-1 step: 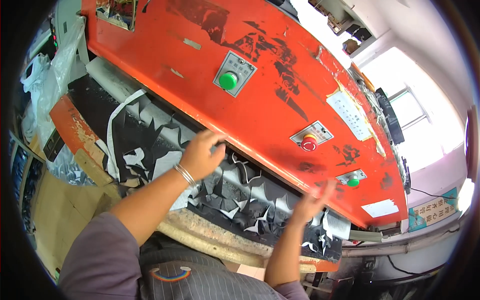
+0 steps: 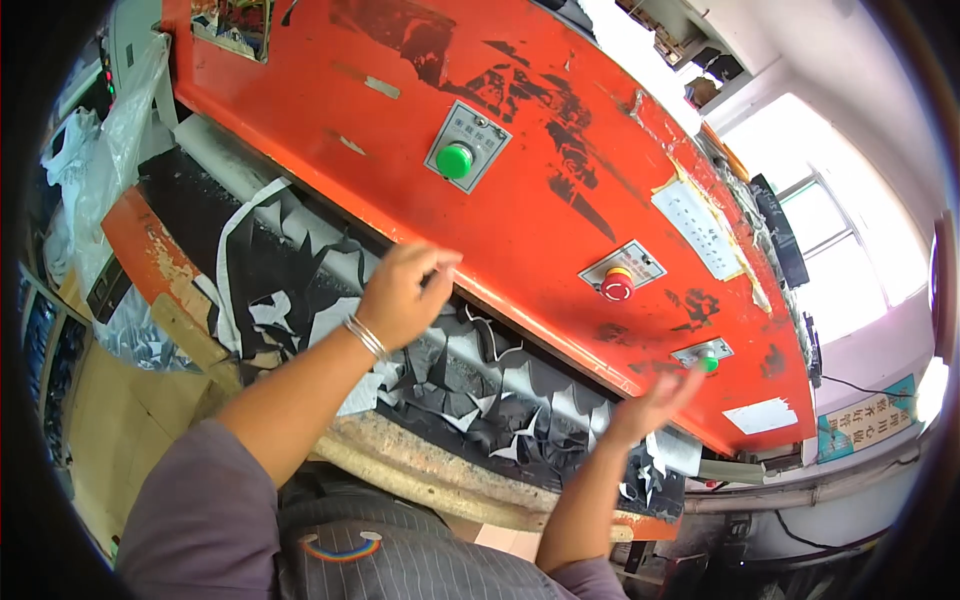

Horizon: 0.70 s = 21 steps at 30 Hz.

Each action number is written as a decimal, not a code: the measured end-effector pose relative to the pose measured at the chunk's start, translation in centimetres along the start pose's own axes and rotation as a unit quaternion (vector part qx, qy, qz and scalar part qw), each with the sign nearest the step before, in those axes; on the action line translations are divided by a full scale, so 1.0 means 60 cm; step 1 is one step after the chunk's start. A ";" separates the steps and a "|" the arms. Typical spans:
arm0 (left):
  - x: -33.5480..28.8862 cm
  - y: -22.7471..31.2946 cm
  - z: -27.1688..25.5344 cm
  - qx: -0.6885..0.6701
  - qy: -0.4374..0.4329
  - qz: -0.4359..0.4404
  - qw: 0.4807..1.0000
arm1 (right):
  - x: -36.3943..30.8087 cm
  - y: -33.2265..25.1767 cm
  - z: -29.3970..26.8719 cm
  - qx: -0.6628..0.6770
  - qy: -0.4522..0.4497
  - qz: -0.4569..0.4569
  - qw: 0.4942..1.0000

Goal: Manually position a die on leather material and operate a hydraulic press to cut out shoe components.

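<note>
Right hand (image 2: 655,405) up by the green button, left hand (image 2: 405,295) at the press (image 2: 540,230)

Far left, plastic bags (image 2: 100,190) hang beyond the machine. Next, a white strip (image 2: 226,260) curves over the black bed (image 2: 180,195), and from there the scraps (image 2: 440,372) run rightward, dark and pale, jagged, all along the press's lower edge. Over them, the left hand! Bangles (image 2: 366,338) at the wrist, fingers half curled, thumb apart, nothing visible in its grip; whether it touches the red panel, I can't tell. Above it, the left green button (image 2: 455,161), no finger on it. Along to the red knob (image 2: 617,286), untouched too. And here's the right hand, blurred, opened wide and empty, fingers pointing at the right green button (image 2: 708,362): right beside it, contact unclear. My read: this is the step at the controls. A press there calls for a straight push from the right fingers, with the left hand clear of the dark gap under the panel.
</note>
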<state>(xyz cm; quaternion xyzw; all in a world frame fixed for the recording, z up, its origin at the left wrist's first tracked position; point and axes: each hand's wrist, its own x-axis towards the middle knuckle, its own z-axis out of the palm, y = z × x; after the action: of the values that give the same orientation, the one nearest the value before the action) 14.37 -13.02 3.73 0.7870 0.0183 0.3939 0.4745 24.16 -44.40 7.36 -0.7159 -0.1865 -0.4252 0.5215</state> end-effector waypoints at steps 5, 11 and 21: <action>0.087 0.117 -0.075 0.151 0.188 0.271 0.932 | 0.184 -0.013 -0.081 -0.225 0.180 -0.231 0.929; -0.005 0.130 -0.094 0.188 -0.035 0.125 0.974 | 0.079 -0.060 -0.079 -0.236 0.167 -0.267 0.919; -0.368 0.155 -0.070 0.230 -0.349 0.011 0.908 | -0.351 -0.240 -0.142 -0.107 -0.572 -0.067 0.810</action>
<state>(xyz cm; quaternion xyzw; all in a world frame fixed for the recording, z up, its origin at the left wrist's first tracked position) -6.72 -23.92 -1.48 0.9617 -0.0672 0.0841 0.2522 -1.58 -42.86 -0.26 -0.8667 -0.4519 0.0102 0.2108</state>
